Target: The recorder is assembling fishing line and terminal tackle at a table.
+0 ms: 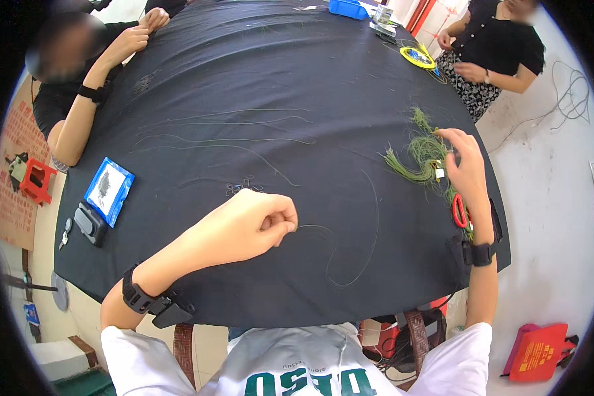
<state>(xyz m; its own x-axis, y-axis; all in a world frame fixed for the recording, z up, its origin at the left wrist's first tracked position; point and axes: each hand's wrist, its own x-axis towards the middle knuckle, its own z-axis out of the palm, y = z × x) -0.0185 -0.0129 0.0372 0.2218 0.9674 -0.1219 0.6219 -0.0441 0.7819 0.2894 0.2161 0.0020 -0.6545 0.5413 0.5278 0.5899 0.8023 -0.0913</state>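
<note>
My left hand (261, 221) is closed in a pinch above the middle of the black-covered table. From its fingertips a thin line (376, 218) runs out to the right and curls in a wide loop over the cloth. On the right side, my right hand (466, 162) reaches over a bundle of green strands (416, 158), its fingers and thumb bent but apart. Its fingertips are at the bundle's edge. Red-handled scissors (459, 211) lie just below that hand. Beyond my left hand is a small cluster of dark wire-like loops (244, 187).
Several loose strands (244, 142) lie across the black tablecloth (297, 79). A blue packet (109, 191), a dark grey device (90, 223) and keys (65, 239) sit at the left. Far right is a yellow ring-shaped spool (418, 57); a blue tray (348, 8) stands farther back. Two people are at the table.
</note>
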